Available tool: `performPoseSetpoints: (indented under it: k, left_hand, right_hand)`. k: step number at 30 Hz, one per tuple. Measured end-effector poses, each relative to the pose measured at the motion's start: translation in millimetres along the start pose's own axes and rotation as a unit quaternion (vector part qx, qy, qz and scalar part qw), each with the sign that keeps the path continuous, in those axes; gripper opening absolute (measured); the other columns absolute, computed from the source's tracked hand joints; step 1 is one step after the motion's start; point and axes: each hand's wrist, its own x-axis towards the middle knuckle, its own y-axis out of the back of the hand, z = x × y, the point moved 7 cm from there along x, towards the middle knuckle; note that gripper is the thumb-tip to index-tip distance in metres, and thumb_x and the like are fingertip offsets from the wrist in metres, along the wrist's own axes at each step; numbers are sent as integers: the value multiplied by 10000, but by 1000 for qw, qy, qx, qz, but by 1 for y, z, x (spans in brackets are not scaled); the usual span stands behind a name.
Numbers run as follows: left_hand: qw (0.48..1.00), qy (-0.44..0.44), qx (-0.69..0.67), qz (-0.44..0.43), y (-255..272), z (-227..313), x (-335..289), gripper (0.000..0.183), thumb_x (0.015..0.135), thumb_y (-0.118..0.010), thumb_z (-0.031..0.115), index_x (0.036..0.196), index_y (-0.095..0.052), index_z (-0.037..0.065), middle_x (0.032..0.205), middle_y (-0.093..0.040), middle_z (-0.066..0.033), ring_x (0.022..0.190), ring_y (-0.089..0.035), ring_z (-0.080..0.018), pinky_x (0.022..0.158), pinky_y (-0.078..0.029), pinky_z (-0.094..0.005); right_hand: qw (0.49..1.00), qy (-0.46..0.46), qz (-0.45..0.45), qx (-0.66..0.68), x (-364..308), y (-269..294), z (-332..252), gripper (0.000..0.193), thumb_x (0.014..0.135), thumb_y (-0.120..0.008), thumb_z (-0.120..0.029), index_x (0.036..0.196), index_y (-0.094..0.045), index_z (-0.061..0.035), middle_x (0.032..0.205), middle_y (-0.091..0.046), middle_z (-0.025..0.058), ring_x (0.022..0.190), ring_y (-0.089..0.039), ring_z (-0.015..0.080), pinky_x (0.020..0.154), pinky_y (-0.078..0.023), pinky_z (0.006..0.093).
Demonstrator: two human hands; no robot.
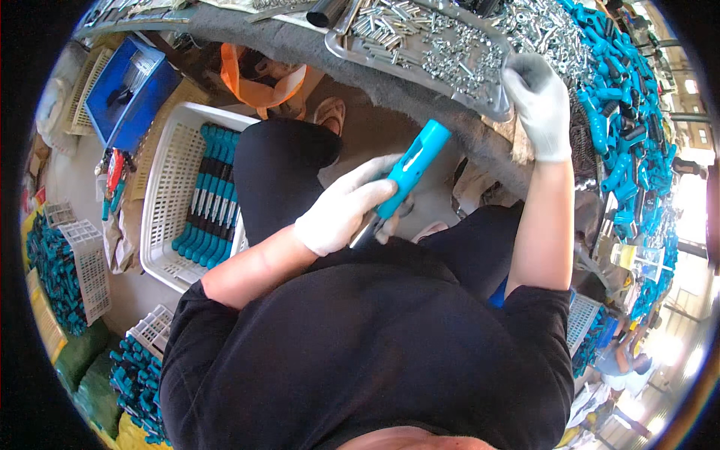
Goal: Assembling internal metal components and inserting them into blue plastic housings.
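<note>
Both of my hands wear white gloves. My left hand [341, 211] grips a teal plastic tool handle [421, 156] above my lap; it is tilted up to the right and has a slot in its side. A dark and metal end shows below the fingers. My right hand [541, 109] is over the right edge of a metal tray [420, 73], fingers curled together. Whatever is between those fingertips is hidden. Small metal fittings [469, 60] and short metal pins [390, 30] lie loose in the tray.
A white basket [161, 202] at my left holds teal-and-black tools in a row. Beyond it stands a blue bin [112, 97]. Teal parts [619, 112] heap on the bench at right. An orange strap [259, 91] hangs under the bench; more teal parts [56, 270] fill crates far left.
</note>
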Motion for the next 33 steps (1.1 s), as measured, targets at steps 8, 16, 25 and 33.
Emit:
performPoseSetpoints:
  k: [8,16,25,33]
  left_hand:
    - [993,-15,111,47,-21,3,4,465,956,-418,238,1373,-415,32,989,-588,-47,735,-581,-107,645,-500,-256]
    - [954,-127,262,66,-37,1,-10,414,994,-344,182,1336,-435,-32,1144,-556,-99,1001,-548,-158,877,-432,-283]
    - [862,-223,441,109,-48,2,-25,452,966,-424,130,1371,-399,-67,1288,-502,-141,1125,-502,-200,987,-381,-319]
    - [943,-135,303,39,-53,-8,-16,439,931,-441,119,1329,-451,-66,1203,-566,-126,1056,-542,-174,917,-420,-285]
  right_hand:
    - [986,-46,-82,135,-120,-48,-45,185,735,-697,-180,846,-625,-50,828,-596,148,763,-605,301,709,-502,381]
    - [927,-101,-83,352,-151,-50,-29,179,805,-741,-149,896,-640,-33,837,-662,56,800,-596,103,741,-493,285]
    - [908,-137,-97,383,-179,-49,-23,159,833,-706,-143,915,-631,-28,810,-643,37,749,-596,112,676,-502,278]
    - [838,-191,-134,494,-189,-45,-16,221,823,-732,-153,924,-596,-11,824,-618,42,702,-581,107,630,-500,269]
